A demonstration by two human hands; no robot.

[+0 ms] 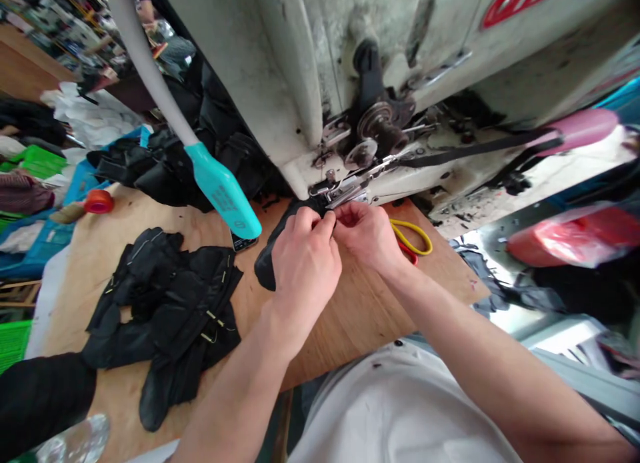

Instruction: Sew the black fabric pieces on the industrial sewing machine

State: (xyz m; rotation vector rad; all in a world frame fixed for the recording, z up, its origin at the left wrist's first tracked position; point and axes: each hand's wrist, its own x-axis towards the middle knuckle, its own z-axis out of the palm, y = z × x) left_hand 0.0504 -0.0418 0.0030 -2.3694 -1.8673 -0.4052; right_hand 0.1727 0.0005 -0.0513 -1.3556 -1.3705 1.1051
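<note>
My left hand (307, 256) is closed, its fingers curled over a black fabric piece (267, 263) that lies on the wooden table below the sewing machine's needle area. The rounded end of this piece sticks out to the left of the hand. Touching the left fingertips, my right hand (367, 233) pinches the fabric edge right in front of the metal presser foot (345, 191). What exactly lies between those fingertips is mostly hidden. Above both hands rises the sewing machine (280, 70), pale and stained with oil.
A lamp with a turquoise head (225, 193) hangs left of my hands, over a phone (243, 241). Black sewn pieces (170, 303) lie in a pile at left. Yellow-and-red scissors handles (415, 240) show beside my right wrist. A red roll (99, 201) stands near the far left edge.
</note>
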